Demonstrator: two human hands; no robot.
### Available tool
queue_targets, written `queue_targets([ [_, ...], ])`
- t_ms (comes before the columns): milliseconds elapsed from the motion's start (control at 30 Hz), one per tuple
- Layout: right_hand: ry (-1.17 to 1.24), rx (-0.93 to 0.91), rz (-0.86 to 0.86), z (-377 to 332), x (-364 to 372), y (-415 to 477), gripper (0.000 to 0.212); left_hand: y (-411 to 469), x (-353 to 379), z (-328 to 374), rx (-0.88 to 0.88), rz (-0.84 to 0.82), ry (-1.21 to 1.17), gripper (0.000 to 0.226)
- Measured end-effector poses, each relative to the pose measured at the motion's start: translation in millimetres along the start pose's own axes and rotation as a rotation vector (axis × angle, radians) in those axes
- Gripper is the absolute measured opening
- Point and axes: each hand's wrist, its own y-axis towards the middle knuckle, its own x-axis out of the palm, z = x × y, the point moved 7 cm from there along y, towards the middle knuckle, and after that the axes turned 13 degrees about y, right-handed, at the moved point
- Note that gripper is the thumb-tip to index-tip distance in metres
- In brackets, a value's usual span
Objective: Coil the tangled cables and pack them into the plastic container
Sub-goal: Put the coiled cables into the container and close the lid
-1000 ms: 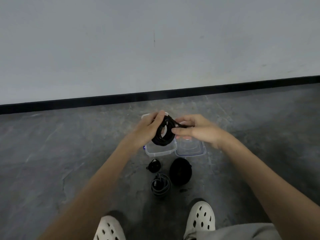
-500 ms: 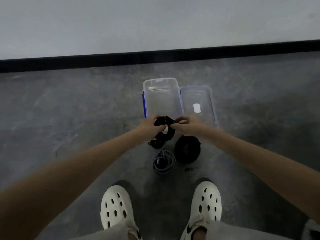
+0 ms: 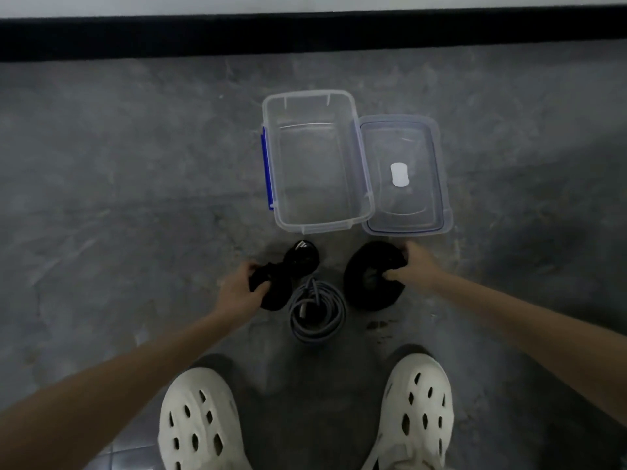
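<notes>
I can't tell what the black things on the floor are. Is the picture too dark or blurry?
Head view: dim and slightly soft, so the black coil in the right hand and the black cable bundle in the left hand read as blobs; the grey coil shows its loops clearly.

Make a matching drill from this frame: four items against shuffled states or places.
Items
1. plastic container
2. grey cable coil
3. large black coil
4. black cable bundle

States
A. gripped by the right hand
B. gripped by the left hand
C. lying on the floor, in no hand
D. open, nothing inside, lid flat beside it

Pairs: 1-D, 2-C, 3-A, 4-B
</notes>
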Motion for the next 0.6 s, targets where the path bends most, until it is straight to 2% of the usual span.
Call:
queue_targets([
  [167,-0.105,-0.080,0.085,-7,6,4,0.040,5,-1,15,0.054,0.012,0.166,0.038],
  [333,-0.198,-0.199,0.114,-16,2,-5,0.036,-2,-11,40,0.214,0.093,0.252,0.038],
  [500,-0.219,-0.309,0.087,-39,-5,-21,0.039,-14,-29,72,0.356,0.239,0.217,0.030],
  [600,-0.165,-0.315,0.108,-58,-23,-32,0.032,-10,-52,79,0.222,0.337,0.031,0.037],
])
